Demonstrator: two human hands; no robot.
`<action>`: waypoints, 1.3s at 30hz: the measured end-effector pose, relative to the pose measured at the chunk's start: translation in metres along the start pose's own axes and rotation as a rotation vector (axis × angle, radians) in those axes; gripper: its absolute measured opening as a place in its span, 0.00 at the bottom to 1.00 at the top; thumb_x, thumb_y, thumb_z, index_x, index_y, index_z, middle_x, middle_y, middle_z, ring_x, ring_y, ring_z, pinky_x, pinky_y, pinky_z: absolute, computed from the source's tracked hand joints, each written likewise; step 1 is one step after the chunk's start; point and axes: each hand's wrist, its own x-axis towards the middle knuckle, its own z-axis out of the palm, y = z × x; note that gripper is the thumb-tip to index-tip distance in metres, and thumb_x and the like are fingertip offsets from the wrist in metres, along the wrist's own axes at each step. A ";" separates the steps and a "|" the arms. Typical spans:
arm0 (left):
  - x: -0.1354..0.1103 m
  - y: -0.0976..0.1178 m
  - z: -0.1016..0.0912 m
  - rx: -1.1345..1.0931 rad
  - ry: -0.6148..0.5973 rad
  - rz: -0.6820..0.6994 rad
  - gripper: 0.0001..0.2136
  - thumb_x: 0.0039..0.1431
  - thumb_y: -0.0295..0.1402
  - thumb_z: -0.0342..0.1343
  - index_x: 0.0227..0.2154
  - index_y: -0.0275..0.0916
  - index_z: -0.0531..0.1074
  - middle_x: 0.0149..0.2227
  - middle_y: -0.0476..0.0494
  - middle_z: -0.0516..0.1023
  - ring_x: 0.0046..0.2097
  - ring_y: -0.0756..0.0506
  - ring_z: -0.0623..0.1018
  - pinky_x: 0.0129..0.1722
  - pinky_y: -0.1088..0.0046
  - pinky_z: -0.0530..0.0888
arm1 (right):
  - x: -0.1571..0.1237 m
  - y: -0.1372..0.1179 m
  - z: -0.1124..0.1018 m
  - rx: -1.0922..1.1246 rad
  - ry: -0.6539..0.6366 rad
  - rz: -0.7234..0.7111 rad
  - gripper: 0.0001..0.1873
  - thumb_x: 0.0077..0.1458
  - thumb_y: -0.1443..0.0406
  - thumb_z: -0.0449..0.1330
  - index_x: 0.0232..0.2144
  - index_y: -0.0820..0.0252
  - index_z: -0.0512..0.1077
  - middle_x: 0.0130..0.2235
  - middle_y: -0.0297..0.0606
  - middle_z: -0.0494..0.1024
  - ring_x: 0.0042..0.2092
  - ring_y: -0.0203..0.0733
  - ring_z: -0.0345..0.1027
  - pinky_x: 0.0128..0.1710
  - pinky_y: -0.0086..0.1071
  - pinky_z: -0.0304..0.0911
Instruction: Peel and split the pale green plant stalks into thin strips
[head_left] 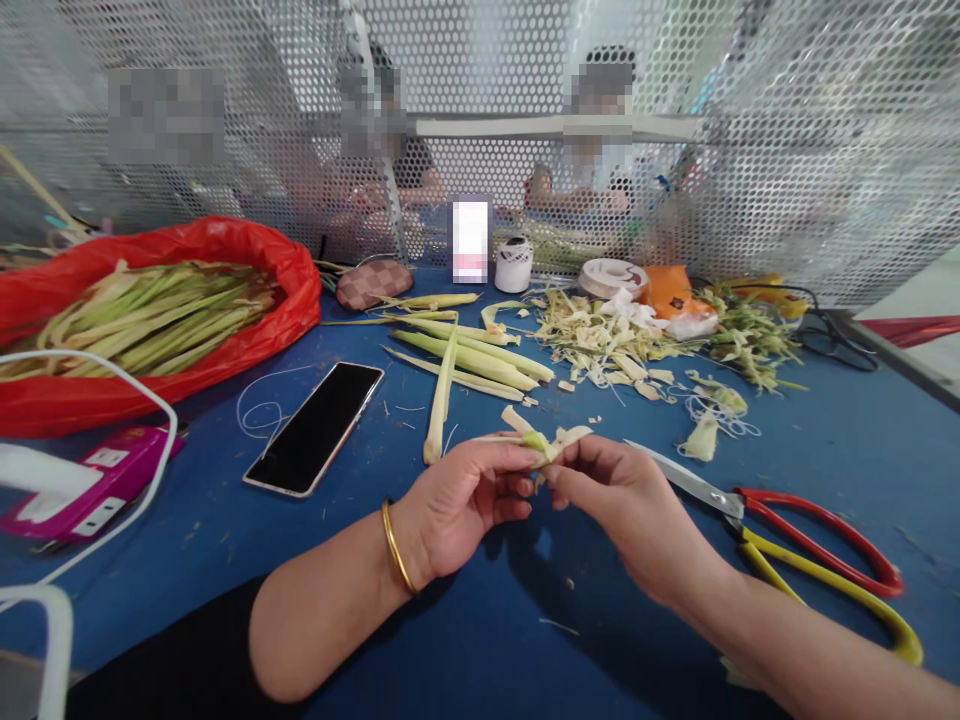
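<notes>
Pinched between both hands is a small piece of folded pale green leaf (551,447), its strips sticking out at the top. My left hand (480,480), with a gold bangle at the wrist, grips it from the left between thumb and fingers. From the other side my right hand (611,480) pinches it with thumb and forefinger. Just beyond the hands lie several long pale green leaves (476,357). Scissors (739,503) with one red and one yellow handle rest beside my right hand, partly hidden by it. Small bundles with white thread (709,425) lie further right.
A red plastic bag (300,285) full of long leaves stands at left. Nearby are a phone (315,430), a purple power strip (112,490) and a white cable. Leaf scraps (600,340), a tape roll (613,277) and a thread spool (514,268) lie before a perforated metal screen (480,80); people sit behind it.
</notes>
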 end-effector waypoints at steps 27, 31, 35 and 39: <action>-0.002 -0.001 0.004 0.243 0.101 0.119 0.10 0.43 0.31 0.64 0.29 0.36 0.71 0.23 0.53 0.67 0.25 0.54 0.66 0.21 0.80 0.61 | -0.003 0.002 0.000 -0.154 -0.030 0.057 0.04 0.40 0.64 0.55 0.21 0.59 0.66 0.20 0.28 0.64 0.25 0.33 0.54 0.25 0.29 0.50; -0.003 0.002 0.004 0.174 0.060 0.048 0.09 0.43 0.29 0.60 0.31 0.36 0.71 0.26 0.51 0.68 0.26 0.53 0.68 0.21 0.80 0.64 | -0.004 0.000 -0.001 -0.178 -0.026 0.017 0.05 0.41 0.63 0.55 0.20 0.59 0.64 0.20 0.27 0.62 0.25 0.32 0.51 0.24 0.28 0.49; -0.004 0.004 0.005 0.150 0.105 0.022 0.12 0.41 0.27 0.59 0.34 0.36 0.71 0.27 0.50 0.69 0.27 0.53 0.69 0.21 0.79 0.65 | -0.003 0.001 -0.002 -0.188 -0.028 0.011 0.05 0.42 0.64 0.55 0.20 0.59 0.63 0.20 0.26 0.60 0.24 0.32 0.50 0.23 0.28 0.47; -0.002 0.003 0.005 0.144 0.119 0.024 0.11 0.41 0.26 0.59 0.32 0.36 0.72 0.27 0.49 0.70 0.26 0.53 0.68 0.21 0.79 0.65 | -0.003 0.003 -0.003 -0.187 -0.075 0.021 0.04 0.43 0.65 0.56 0.21 0.59 0.64 0.20 0.26 0.60 0.24 0.31 0.50 0.23 0.28 0.47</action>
